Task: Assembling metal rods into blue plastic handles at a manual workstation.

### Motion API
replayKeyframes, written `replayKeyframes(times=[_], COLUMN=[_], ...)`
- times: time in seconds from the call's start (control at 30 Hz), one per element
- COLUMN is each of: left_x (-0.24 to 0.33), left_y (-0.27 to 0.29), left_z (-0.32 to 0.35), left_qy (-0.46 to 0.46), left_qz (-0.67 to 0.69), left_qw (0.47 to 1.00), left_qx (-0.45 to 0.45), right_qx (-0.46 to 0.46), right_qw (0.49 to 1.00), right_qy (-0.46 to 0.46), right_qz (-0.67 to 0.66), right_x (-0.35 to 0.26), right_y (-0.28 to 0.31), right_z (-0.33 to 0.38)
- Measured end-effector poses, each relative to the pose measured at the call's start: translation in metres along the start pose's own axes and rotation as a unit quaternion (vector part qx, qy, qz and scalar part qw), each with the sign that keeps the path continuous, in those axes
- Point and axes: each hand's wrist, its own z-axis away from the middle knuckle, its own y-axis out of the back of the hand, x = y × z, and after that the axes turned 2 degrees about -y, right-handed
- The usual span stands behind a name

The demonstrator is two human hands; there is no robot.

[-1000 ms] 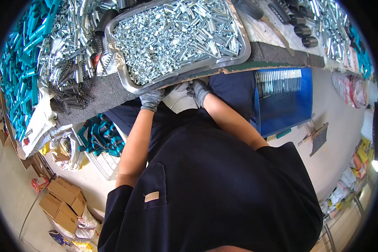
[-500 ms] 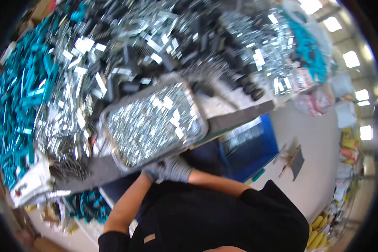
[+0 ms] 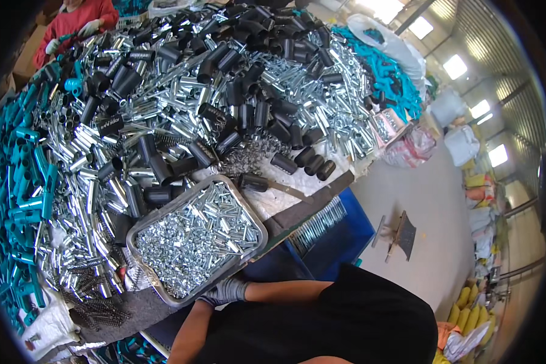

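My left hand (image 3: 210,298) and my right hand (image 3: 230,290) are close together just under the near edge of a clear-walled tray (image 3: 246,207). Grey striped knit gloves cover both. The fingers are largely hidden, so I cannot see whether either hand holds anything. Inside the tray are small shiny metal bits (image 3: 170,258) on the left and short silver pins (image 3: 227,212) towards the far right. The tray stands tilted in the view at the bench's dark front edge (image 3: 321,197).
Black tubes (image 3: 246,115), silver tubes and rods heap behind the tray. Teal plastic parts (image 3: 21,188) pile at left. Below the bench, a blue bin (image 3: 358,227) holds metal rods (image 3: 321,227). A small stand (image 3: 402,235) is on the floor. Another person in red (image 3: 79,24) works at far left.
My view has shifted, bringing the other person into sight and the tray lower in the picture. Both hands stay together under the tray's near edge.
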Motion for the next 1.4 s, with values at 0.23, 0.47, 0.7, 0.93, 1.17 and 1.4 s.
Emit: replayKeyframes(times=[0.23,0.47,0.7,0.93,1.17,1.4], left_x=[0.002,0.004,0.093,0.107,0.129,0.106], left_y=[-0.001,0.002,0.144,0.203,0.321,0.386], left_z=[0.021,0.011,0.051,0.086,0.226,0.347], left_qy=[0.039,0.097,0.328,0.383,0.421,0.539], left_qz=[0.058,0.071,0.288,0.266,0.241,-0.071], left_qw=[0.995,0.981,0.896,0.846,0.732,0.754], left_qx=[-0.076,-0.150,0.079,0.258,0.478,0.368], right_qx=[-0.045,0.079,-0.152,-0.033,-0.262,-0.117], right_qw=[0.998,0.993,0.613,0.610,0.657,0.669], right_qy=[-0.024,-0.072,-0.309,-0.374,-0.369,-0.455], right_qz=[0.040,-0.046,-0.711,-0.698,-0.602,-0.576], right_x=[-0.011,0.026,0.003,0.007,-0.054,0.016], right_y=[0.010,-0.012,0.030,0.012,-0.027,-0.009], right_z=[-0.008,-0.005,0.032,-0.036,-0.011,-0.014])
